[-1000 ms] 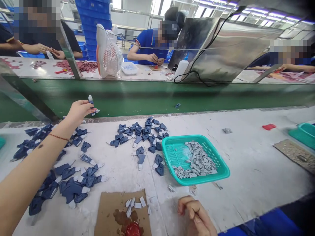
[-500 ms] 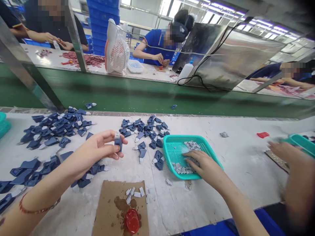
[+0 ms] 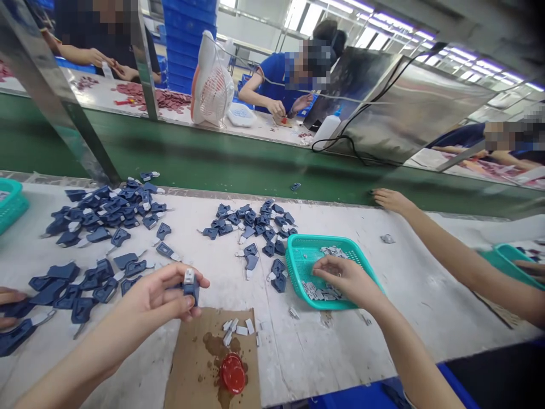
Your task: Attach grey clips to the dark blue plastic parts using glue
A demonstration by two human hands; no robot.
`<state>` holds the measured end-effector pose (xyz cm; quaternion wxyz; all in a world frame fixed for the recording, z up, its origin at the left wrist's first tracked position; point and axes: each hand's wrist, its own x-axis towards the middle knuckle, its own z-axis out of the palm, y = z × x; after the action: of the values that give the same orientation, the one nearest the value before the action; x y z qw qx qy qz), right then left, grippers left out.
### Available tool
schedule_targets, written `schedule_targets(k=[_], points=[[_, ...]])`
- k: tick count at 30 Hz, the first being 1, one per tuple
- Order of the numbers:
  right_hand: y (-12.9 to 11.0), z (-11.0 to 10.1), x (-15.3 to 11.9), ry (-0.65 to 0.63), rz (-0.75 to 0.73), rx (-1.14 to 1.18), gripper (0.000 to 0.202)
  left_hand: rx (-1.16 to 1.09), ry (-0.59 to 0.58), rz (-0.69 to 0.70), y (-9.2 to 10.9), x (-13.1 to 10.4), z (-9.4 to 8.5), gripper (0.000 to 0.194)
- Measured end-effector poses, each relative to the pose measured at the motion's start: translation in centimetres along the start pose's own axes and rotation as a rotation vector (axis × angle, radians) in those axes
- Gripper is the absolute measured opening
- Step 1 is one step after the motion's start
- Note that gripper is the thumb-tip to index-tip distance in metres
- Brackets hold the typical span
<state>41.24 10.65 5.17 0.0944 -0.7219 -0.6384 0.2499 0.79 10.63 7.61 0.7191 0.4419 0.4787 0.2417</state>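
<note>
Pale counter point(image 3: 306, 352); white-tipped, dark-blue plastic piece point(image 3: 190, 288) upright.
Left hand point(image 3: 159, 296) pinches it; right hand point(image 3: 349, 279) curls over green plastic basket point(image 3: 303, 258), its hold unclear.

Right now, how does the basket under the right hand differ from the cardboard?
The basket is teal, walled and perforated; the cardboard is brown and flat. The basket holds many grey pieces, with the right hand in it; the cardboard bears a few pale pieces, a red dish and dark stains. Both lie on the white table.
</note>
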Motion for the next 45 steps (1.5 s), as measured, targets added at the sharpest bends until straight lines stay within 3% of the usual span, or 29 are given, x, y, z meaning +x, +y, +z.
schedule_targets(k=[4,9,15,21,32,36,38,42,45], points=[[-0.8,0.6,0.7,-0.026,0.053,0.068,0.031,-0.09,-0.017,-0.028,-1.9,-0.4,1.1,0.028],[0.0,0.5,0.8,0.026,0.072,0.04,0.032,-0.178,0.025,-0.043,-3.9,-0.6,2.1,0.03],[0.4,0.3,-0.2,0.092,-0.074,-0.077,0.033,-0.252,-0.028,-0.101,-5.7,-0.7,1.7,0.029],[0.0,0.8,0.0,0.032,-0.243,-0.174,0.027,-0.291,-0.034,-0.104,-6.5,-0.8,1.3,0.026],[-0.6,0.7,-0.3,0.094,-0.237,-0.153,0.029,-0.265,0.003,-0.06,-7.4,-1.0,1.7,0.029],[-3.1,0.9,-2.3,0.171,-0.221,-0.084,0.026,-0.269,0.022,-0.03,-8.1,-1.1,2.0,0.032],[-5.6,1.6,-4.0,0.139,-0.249,-0.033,0.019,-0.27,0.007,-0.005,-8.3,-1.2,2.1,0.028],[-11.3,3.9,-7.4,-0.144,-0.343,0.071,0.006,-0.259,-0.016,0.034,-8.8,-1.6,2.6,0.021],[-14.4,5.7,-9.1,-0.316,-0.376,0.026,0.015,-0.246,0.017,0.063,-9.2,-2.0,2.9,0.016]])
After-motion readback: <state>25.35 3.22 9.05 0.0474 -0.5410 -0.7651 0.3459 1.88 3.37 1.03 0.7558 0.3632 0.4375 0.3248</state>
